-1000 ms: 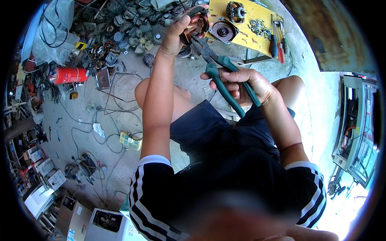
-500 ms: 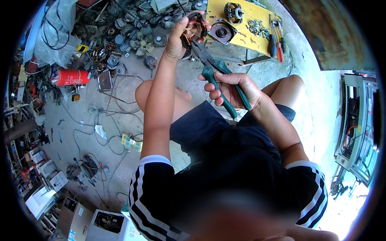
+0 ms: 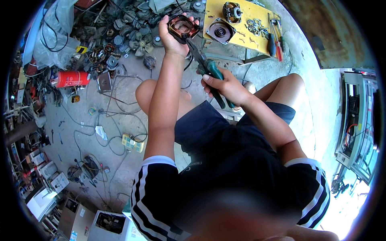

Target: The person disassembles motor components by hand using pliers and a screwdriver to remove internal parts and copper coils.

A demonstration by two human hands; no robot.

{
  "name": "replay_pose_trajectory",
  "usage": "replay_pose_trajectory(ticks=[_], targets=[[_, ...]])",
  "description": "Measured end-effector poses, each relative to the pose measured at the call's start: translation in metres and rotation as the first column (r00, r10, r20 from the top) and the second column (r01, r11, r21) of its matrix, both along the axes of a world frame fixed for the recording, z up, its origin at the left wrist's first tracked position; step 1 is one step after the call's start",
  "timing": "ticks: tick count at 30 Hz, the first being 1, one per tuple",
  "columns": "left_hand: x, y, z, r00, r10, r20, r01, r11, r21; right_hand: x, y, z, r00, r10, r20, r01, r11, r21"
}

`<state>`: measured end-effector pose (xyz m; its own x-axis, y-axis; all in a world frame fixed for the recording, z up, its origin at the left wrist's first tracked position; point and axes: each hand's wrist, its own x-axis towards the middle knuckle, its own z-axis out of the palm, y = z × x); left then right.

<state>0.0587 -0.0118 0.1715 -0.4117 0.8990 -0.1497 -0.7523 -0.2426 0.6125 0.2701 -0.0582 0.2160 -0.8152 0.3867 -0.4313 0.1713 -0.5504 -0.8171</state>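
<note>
My left hand (image 3: 175, 45) holds up a motor stator (image 3: 183, 29), a dark ring with copper windings inside. Its open face is turned towards me, and a black cable hangs below it. Long pliers with green handles (image 3: 214, 70) are gripped in my right hand (image 3: 233, 87), thumb along the upper handle. The jaws point up and left to the stator's lower edge; whether they touch it I cannot tell. Close by on the right, a motor end cover (image 3: 220, 31) lies on a yellow board (image 3: 251, 39).
The yellow board also carries a motor part with a shaft (image 3: 233, 13), small metal pieces (image 3: 256, 28) and screwdrivers (image 3: 278, 45). Piled motor parts (image 3: 140, 44) lie to the left, near a red cylinder (image 3: 72, 79). Cables (image 3: 116, 114) and a power strip (image 3: 132, 143) are on the floor.
My left hand has shifted slightly left and turned the stator's open face upward. The pliers' jaws have moved out of the ring to its lower edge, and their handles have come closer together.
</note>
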Motion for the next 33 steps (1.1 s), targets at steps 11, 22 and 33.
replay_pose_trajectory(ticks=[11, 22, 33], targets=[[-0.003, 0.011, -0.004, 0.991, 0.121, 0.054, -0.121, 0.993, -0.007, 0.001, 0.008, -0.015, 0.997, -0.020, -0.070, 0.015, 0.998, -0.059], [-0.015, 0.002, -0.001, 0.908, 0.255, -0.333, -0.233, 0.967, 0.105, 0.012, 0.015, 0.008, 0.997, 0.073, -0.021, -0.074, 0.994, -0.077], [-0.012, -0.004, 0.005, 0.890, 0.192, -0.413, -0.087, 0.962, 0.260, 0.000, 0.017, 0.022, 0.992, 0.110, 0.055, -0.116, 0.987, 0.113]])
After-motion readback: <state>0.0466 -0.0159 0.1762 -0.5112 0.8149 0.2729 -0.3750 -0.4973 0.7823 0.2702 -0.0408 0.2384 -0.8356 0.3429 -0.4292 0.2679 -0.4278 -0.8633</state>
